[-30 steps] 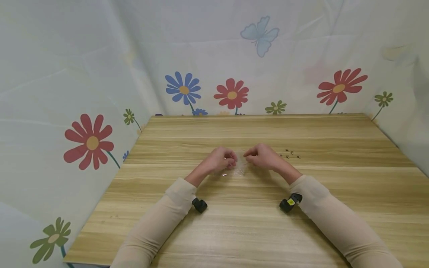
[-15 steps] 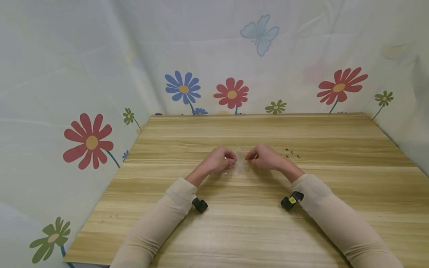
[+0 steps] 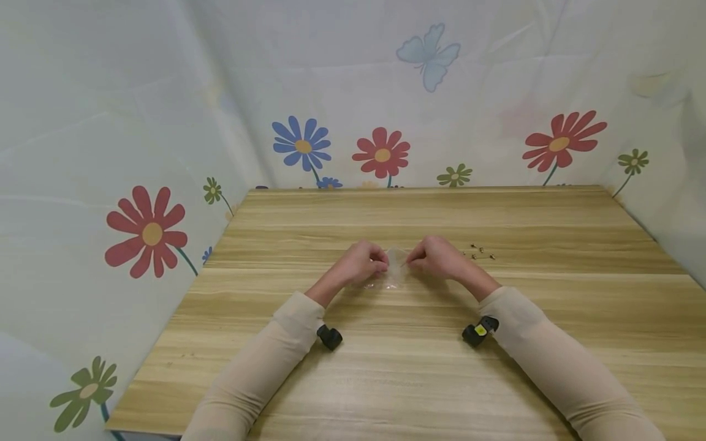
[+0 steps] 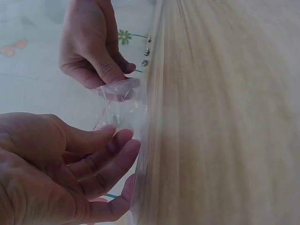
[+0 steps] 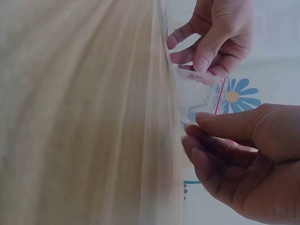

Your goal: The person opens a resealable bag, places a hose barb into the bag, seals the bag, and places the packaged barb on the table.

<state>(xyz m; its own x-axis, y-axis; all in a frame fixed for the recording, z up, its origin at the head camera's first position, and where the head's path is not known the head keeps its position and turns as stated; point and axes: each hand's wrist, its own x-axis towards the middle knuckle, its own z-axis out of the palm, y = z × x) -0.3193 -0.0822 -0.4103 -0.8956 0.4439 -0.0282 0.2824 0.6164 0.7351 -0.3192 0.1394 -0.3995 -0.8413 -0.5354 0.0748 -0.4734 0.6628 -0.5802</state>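
Note:
A small clear zip-lock bag (image 5: 199,93) with a red line along its opening stretches between my two hands, just above the wooden table. My left hand (image 3: 362,262) pinches one side of the bag between thumb and fingers. At the opposite edge, thumb and index finger of my right hand (image 3: 436,257) pinch the film, as the right wrist view shows. The left wrist view has the bag (image 4: 123,105) slightly bulged between the hands. Whether anything lies inside it I cannot tell. Several small metal screw-like pieces (image 3: 481,250) lie just beyond my right hand.
The wood-grain table (image 3: 386,367) runs back to a pale cloth wall (image 3: 353,79) printed with flowers and a butterfly. Another cloth wall (image 3: 55,214) borders the table's left side. Black wrist cameras (image 3: 330,337) hang at both sleeve cuffs.
My right hand has shifted its fingers slightly on the bag's edge, and the bag's upper corner has dropped a little. My left hand stays in place. The small metal pieces have not moved.

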